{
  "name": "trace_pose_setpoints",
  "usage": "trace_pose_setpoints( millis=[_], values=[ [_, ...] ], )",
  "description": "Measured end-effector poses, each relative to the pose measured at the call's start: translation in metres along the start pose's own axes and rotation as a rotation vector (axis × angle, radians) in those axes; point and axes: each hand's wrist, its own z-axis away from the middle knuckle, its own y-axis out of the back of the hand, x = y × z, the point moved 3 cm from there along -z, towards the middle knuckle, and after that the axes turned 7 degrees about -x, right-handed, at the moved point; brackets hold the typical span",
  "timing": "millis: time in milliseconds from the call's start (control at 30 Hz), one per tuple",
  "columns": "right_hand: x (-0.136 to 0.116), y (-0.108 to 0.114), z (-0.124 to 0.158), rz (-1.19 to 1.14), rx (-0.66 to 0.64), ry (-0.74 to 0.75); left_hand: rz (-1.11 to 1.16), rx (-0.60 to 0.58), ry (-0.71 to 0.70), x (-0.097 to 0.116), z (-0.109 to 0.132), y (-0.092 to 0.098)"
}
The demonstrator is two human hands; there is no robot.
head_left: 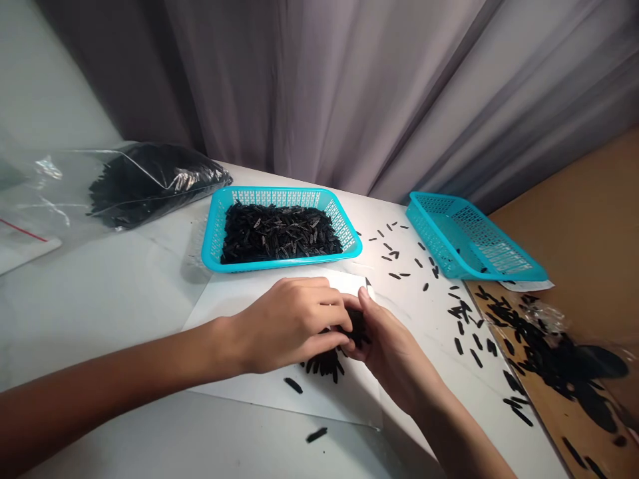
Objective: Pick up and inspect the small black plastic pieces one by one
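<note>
My left hand [304, 319] reaches in over a white sheet of paper [214, 313], its fingers curled and pressed onto small black oblong strips. Cupped around the same bunch from the other side is my right hand [389, 346], thumb raised. Between the two palms part of the bunch of black strips [356, 324] shows; the rest is covered by my fingers. Beneath them a fanned pile of strips [324, 364] lies on the paper. One loose strip [293, 385] rests near the pile. Just beyond my hands stands a turquoise basket [282, 267] heaped with similar black pieces.
At the left lies a clear plastic bag [160, 183] full of black pieces. A second turquoise basket [474, 246] stands at the right. Loose strips are scattered across the white table [124, 299] and a brown surface [564, 426]. Grey curtains [319, 93] hang behind.
</note>
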Motion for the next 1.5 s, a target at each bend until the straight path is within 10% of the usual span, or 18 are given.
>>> trace_pose_setpoints(
  millis=[333,1500],
  values=[
    [-0.010,0.009,0.001,0.227,0.103,0.155,0.040,0.355,0.059,-0.011,0.000,0.016],
    [-0.029,0.001,0.021,0.774,0.417,0.596,-0.049,0.326,-0.013,-0.007,-0.001,0.024]
  ],
)
